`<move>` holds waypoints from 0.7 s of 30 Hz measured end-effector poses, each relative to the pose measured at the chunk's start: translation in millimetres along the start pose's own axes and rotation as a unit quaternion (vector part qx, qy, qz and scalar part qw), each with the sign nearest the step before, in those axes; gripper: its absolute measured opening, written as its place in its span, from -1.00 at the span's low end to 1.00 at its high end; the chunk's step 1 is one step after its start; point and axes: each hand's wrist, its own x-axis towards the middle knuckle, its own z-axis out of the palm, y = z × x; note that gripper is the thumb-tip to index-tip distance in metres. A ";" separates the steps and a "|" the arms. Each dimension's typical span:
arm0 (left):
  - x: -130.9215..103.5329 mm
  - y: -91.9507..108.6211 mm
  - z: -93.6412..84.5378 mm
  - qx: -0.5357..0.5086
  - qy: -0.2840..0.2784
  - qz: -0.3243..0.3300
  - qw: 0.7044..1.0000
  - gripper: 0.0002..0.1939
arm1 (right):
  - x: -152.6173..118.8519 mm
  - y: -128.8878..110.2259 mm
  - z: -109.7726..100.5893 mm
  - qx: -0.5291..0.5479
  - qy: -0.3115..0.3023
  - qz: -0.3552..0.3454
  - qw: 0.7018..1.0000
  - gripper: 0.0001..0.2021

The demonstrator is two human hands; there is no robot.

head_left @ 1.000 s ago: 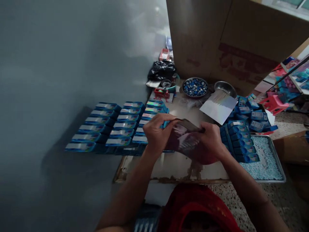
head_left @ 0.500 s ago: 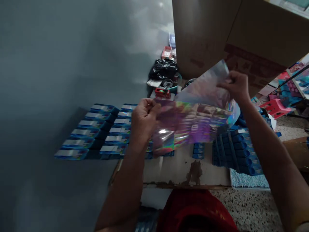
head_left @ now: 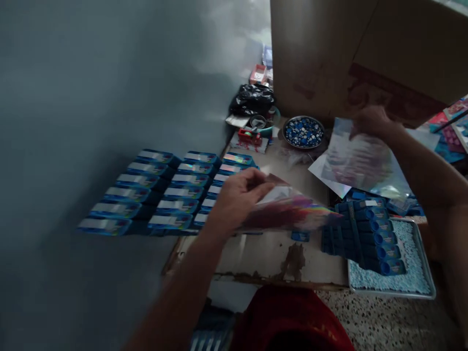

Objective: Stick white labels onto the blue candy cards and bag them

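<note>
My left hand [head_left: 239, 200] pinches the near corner of a shiny iridescent film sheet [head_left: 288, 214], which slopes to the right above the table. Slightly blurred, my right hand [head_left: 373, 122] grips a clear film sheet [head_left: 360, 156] at its upper edge. That sheet hangs over a white sheet [head_left: 321, 173]. Below the left hand's film stand rows of blue boxes with pale strips [head_left: 175, 205], partly hidden by my left hand and forearm. A banded-looking stack of blue boxes [head_left: 354, 234] lies below the clear sheet.
A tray of pale blue bits [head_left: 413, 273] sits under the stack's right side. Behind are a round dish of blue and white pieces [head_left: 303, 131], a red tape dispenser [head_left: 250, 136] and a black plastic bag [head_left: 252, 100]. A large cardboard box [head_left: 314, 53] rises at the back; a wall [head_left: 73, 97] stands left.
The two film sheets, close together before, are now apart. My right hand has moved right with the clear one; my left hand has shifted slightly right and down, tilting the iridescent film.
</note>
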 end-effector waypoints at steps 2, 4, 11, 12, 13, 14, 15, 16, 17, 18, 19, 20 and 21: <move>8.9 -13.5 14.7 -0.017 -0.021 -0.036 0.999 -0.73 | -2.3 13.6 13.8 -0.010 -0.021 0.016 1.000 -0.62; 13.5 -27.4 27.5 -0.047 -0.039 -0.077 0.995 -0.69 | -11.6 21.1 30.5 -0.018 -0.036 0.030 0.999 -0.64; 1.2 -30.8 51.1 -0.029 -0.075 -0.121 0.989 -0.60 | -116.1 -61.2 84.0 0.151 -0.202 -0.005 0.968 -0.61; -2.1 -26.7 52.6 -0.024 -0.085 -0.118 0.989 -0.59 | -131.1 -75.0 87.4 0.164 -0.209 -0.029 0.964 -0.67; -5.8 -22.7 54.0 -0.024 -0.098 -0.114 0.988 -0.58 | -143.9 -85.3 89.4 0.169 -0.204 -0.042 0.963 -0.74; -9.6 -19.1 55.4 -0.027 -0.112 -0.109 0.987 -0.56 | -154.3 -91.9 90.4 0.169 -0.196 -0.047 0.965 -0.79; -13.6 -16.0 56.9 -0.029 -0.125 -0.105 0.986 -0.55 | -162.3 -95.2 90.5 0.170 -0.189 -0.042 0.966 -0.82; -17.5 -13.7 58.5 -0.030 -0.139 -0.100 0.985 -0.54 | -168.2 -95.9 89.9 0.176 -0.185 -0.032 0.966 -0.83; -21.2 -12.1 60.2 -0.030 -0.150 -0.096 0.984 -0.54 | -172.4 -95.0 89.0 0.188 -0.185 -0.021 0.964 -0.83; -24.7 -11.2 61.8 -0.027 -0.158 -0.091 0.983 -0.55 | -175.3 -93.5 87.9 0.202 -0.189 -0.011 0.961 -0.84; -27.9 -10.9 63.2 -0.024 -0.162 -0.086 0.983 -0.56 | -177.4 -92.0 86.7 0.216 -0.197 -0.003 0.957 -0.87; -30.9 -11.1 64.3 -0.021 -0.165 -0.082 0.983 -0.57 | -179.3 -91.1 85.6 0.225 -0.205 0.005 0.953 -0.90; -33.6 -11.9 64.9 -0.019 -0.168 -0.078 0.983 -0.59 | -181.3 -90.6 84.6 0.229 -0.214 0.016 0.949 -0.93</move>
